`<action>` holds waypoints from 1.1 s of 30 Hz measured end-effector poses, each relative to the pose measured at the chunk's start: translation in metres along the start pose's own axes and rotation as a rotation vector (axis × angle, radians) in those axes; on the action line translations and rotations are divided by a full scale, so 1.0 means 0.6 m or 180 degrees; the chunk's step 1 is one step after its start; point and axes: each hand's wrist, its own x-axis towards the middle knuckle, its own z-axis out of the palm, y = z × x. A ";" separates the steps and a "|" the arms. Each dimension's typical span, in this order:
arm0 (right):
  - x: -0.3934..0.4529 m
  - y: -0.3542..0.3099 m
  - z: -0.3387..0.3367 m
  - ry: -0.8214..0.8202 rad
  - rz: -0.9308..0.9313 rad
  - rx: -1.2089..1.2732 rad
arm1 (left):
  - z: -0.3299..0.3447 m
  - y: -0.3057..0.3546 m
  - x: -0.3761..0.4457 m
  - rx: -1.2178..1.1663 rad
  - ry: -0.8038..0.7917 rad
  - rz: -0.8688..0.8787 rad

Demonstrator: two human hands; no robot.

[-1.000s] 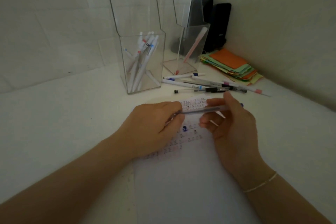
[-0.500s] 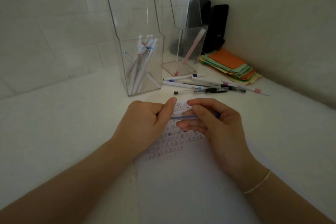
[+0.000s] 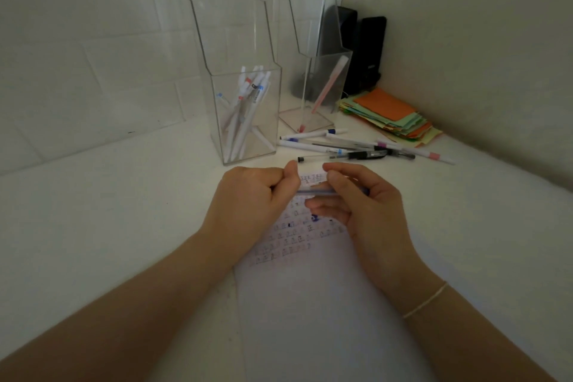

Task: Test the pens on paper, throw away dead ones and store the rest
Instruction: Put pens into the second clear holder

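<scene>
Both grips are closing on one pen [image 3: 316, 192]: my left hand [image 3: 251, 195] is curling its fingers and thumb around the pen's left end, and my right hand [image 3: 356, 198] is pinching the barrel between thumb and fingers just beside it. I am holding the pen above the paper [image 3: 310, 304], over the rows of test marks at the sheet's far end. Its long axis is running left to right, parallel to the sheet's far edge, so any pull along that axis is separating the two hands sideways. I am judging this as uncapping or recapping; I cannot tell which end carries the tip, since the left grip is hiding it.

Toward the far edge of the surface [image 3: 108, 226], the loose pens [image 3: 356, 149] are lying in a row, also left to right, just beyond the sheet. The left holder [image 3: 245, 115], containing several pens, is standing nearer my left hand; the right holder [image 3: 316, 93], containing one pink pen, is standing behind the loose row.
</scene>
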 end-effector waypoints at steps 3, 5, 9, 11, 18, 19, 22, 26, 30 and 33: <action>0.008 0.008 -0.005 0.0428 -0.0449 -0.1223 | 0.001 -0.004 0.001 0.0087 0.0011 0.0018; 0.008 0.007 -0.012 0.0535 -0.1119 -0.1978 | 0.001 -0.007 0.000 0.0185 0.0005 0.0005; 0.002 0.020 -0.005 0.0015 -0.2307 -0.2988 | 0.002 -0.013 0.000 0.0282 0.0022 -0.0010; 0.005 0.028 -0.004 -0.0071 -0.2921 -0.3594 | 0.003 -0.010 -0.001 0.0112 0.0024 -0.0099; 0.035 -0.039 -0.002 -0.0351 -0.3519 -0.4954 | -0.009 0.004 0.006 -0.0916 0.0405 -0.0817; 0.057 -0.072 0.002 -0.0266 -0.3190 -0.4940 | -0.008 0.000 0.009 -0.0849 0.0406 -0.0954; 0.150 -0.184 0.020 0.0331 -0.1918 -0.3694 | 0.001 -0.017 0.009 -0.0310 0.0012 -0.0955; 0.271 -0.255 0.062 0.0548 -0.1690 -0.2176 | 0.013 -0.030 0.001 0.0495 -0.0529 -0.0250; 0.311 -0.230 0.102 0.0583 -0.1852 -0.1916 | 0.018 -0.035 -0.002 0.0820 -0.0788 -0.0182; 0.318 -0.193 0.110 0.0512 -0.2099 -0.2608 | 0.022 -0.039 -0.006 0.1001 -0.0941 -0.0270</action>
